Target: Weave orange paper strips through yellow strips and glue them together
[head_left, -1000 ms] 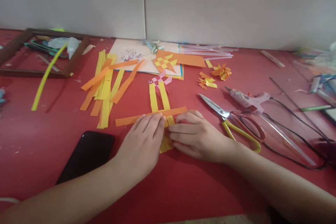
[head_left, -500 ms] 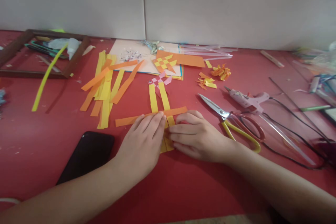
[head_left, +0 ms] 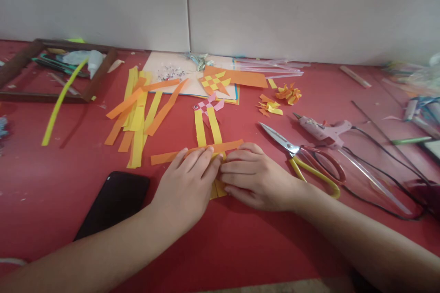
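On a red tabletop (head_left: 275, 247), at centre frame, an orange paper strip (head_left: 227, 145) crossing yellow paper strips (head_left: 215, 126) is touched by the flattened left hand (head_left: 187, 185); beside it, the right hand (head_left: 256, 177) is curled, any grip hidden. Scissors (head_left: 293, 149) are seen right, a smartphone (head_left: 113, 203) lower left.

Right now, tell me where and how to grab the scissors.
Grip the scissors by the looped handles, probably from the near right: they lie toward that side, while the pointed blades face away to the left.
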`<state>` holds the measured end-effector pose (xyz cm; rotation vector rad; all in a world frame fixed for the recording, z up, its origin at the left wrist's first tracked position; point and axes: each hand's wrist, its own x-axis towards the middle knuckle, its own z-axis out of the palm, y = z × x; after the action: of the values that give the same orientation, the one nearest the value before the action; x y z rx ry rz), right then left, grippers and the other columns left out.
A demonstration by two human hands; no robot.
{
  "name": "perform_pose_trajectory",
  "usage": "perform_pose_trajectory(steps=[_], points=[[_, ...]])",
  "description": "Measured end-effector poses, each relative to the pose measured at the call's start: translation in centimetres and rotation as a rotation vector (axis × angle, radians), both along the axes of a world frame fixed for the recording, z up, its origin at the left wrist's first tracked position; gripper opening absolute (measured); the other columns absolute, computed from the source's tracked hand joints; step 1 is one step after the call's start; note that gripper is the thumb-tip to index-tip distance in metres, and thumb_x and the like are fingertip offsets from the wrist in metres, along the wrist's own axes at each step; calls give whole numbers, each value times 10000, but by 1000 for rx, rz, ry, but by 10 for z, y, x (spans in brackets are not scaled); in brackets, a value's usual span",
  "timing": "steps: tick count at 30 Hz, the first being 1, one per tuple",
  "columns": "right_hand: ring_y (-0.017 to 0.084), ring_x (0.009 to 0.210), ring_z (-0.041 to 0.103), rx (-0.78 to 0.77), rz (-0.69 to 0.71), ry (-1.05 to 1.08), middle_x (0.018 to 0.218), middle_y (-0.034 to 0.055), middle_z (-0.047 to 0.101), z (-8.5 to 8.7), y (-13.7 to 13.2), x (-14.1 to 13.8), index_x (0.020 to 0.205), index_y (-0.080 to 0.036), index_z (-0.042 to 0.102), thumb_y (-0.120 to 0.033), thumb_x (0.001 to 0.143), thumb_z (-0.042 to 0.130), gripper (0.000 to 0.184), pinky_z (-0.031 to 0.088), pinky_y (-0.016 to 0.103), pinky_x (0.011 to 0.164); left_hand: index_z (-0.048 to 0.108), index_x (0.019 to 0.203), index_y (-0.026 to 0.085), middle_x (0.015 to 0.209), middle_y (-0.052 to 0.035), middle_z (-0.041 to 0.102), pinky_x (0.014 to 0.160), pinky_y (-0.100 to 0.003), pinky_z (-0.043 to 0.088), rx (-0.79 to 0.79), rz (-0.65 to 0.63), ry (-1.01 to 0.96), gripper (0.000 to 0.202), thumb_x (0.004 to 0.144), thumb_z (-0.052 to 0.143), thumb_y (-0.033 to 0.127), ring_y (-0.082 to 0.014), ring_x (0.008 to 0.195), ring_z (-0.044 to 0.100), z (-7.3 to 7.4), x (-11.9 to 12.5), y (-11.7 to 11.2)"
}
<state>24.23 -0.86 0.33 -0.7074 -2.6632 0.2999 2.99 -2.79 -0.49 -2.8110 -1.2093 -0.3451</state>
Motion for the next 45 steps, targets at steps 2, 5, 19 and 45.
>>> perform_pose_trajectory(steps=[2,5,19,45], points=[[194,1063,611,-7,3,16,986,7,726,1,0,0,908,-209,677,-200,902,538,139,389,384,971,566,1286,113,1270,-125,614,974,-480,449,-4,3,6,420,913,375,139,-279,1122,567,0,0,0],[179,1000,633,-35,13,104,980,21,730,2,1,0,950,-201,673,-193,889,553,135,437,367,939,560,1295,120,1281,-121,608,978,-480,448,-7,7,11,424,911,382,139,-275,1126,565,-1,1,0],[198,883,660,104,-321,81,946,60,732,-11,12,12,1050,-171,659,-105,868,514,242,524,400,902,574,1287,126,1251,-110,629,986,-480,445,40,9,12,413,911,403,113,-270,1114,574,-4,2,0],[206,960,667,10,-230,163,1027,87,718,-10,5,-3,1141,-175,600,-105,887,475,292,539,445,928,653,1154,143,1387,-87,543,1047,-495,389,-35,28,11,346,907,410,139,-275,1187,536,-3,1,-2]])
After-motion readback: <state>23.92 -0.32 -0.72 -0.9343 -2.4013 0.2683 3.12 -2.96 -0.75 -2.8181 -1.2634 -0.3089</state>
